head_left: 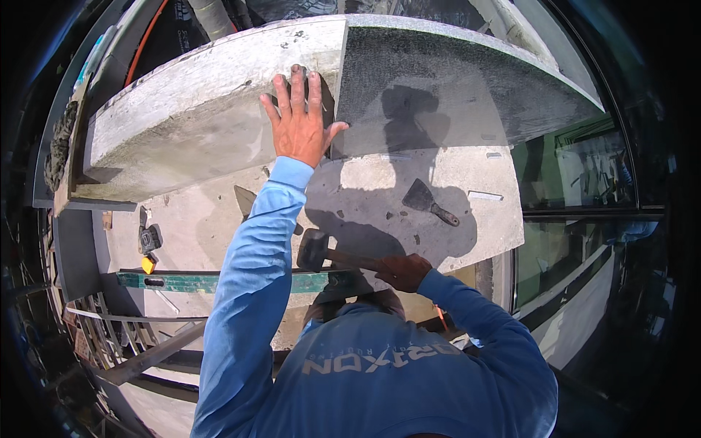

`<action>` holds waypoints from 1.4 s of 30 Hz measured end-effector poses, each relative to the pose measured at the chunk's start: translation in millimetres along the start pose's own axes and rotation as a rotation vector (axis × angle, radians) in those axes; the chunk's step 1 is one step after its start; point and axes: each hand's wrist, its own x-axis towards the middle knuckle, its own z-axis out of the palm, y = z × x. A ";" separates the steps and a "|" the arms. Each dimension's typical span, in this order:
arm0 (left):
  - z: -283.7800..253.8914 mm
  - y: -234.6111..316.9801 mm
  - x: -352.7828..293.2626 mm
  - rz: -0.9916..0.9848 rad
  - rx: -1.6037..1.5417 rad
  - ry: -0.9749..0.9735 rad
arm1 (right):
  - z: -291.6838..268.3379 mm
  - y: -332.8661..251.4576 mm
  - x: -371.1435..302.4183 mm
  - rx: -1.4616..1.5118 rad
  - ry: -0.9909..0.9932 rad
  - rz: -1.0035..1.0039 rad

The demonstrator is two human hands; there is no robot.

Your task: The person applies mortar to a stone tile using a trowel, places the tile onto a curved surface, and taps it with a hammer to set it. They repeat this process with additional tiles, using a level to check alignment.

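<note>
My left hand (299, 120) lies flat, fingers spread, on the seam where a pale rough slab (190, 109) meets a dark speckled stone slab (453, 80). My right hand (403, 271) is closed around the wooden handle of a black rubber mallet (314, 250), whose head hovers low over the concrete surface (380, 190) below the slabs. Both arms wear light blue sleeves.
A putty knife (431, 201) lies on the concrete to the right of the mallet. A green spirit level (182, 282) rests along the near edge, a small black-and-yellow tool (148, 241) sits above it, and a trowel blade (244, 198) pokes out beside my left sleeve. Glass panels (584, 168) stand at right.
</note>
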 end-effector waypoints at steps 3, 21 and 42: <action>5.6 3.1 1.9 -0.015 0.011 0.062 | -42.3 57.9 -15.6 -0.188 0.065 0.217; -5.0 16.0 3.0 -0.131 0.004 0.045 | -171.3 151.4 42.5 -0.679 0.156 0.026; -31.4 22.6 72.3 0.080 -0.412 0.513 | -211.6 143.3 17.7 -0.672 0.443 0.167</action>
